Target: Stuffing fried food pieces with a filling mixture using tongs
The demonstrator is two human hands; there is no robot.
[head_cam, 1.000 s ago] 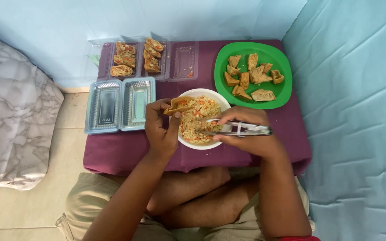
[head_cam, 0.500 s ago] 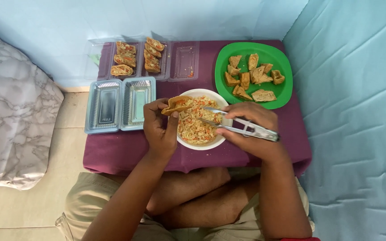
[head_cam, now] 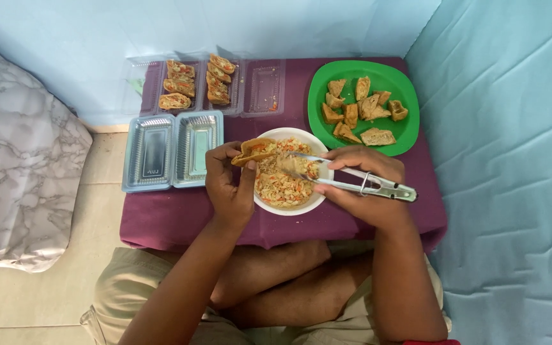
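My left hand [head_cam: 228, 182] holds a fried tofu pocket [head_cam: 254, 151] over the left rim of a white bowl [head_cam: 309, 201] filled with shredded noodle and vegetable mix [head_cam: 280, 182]. My right hand [head_cam: 362, 188] grips metal tongs [head_cam: 352, 179] whose tips pinch a clump of the filling above the bowl, just right of the pocket. A green plate [head_cam: 319, 89] with several plain tofu pieces [head_cam: 360, 112] sits at the back right.
A clear plastic tray [head_cam: 260, 92] at the back holds several stuffed pieces [head_cam: 194, 82]. An empty clear container with its lid open [head_cam: 172, 150] lies left of the bowl. All rest on a purple cloth-covered low table [head_cam: 161, 220]. A marbled cushion [head_cam: 17, 172] lies at the left.
The tongs have lifted from low in the bowl, swung their tips left with a clump of filling, and come close to the tofu pocket. My left hand has stayed nearly still.
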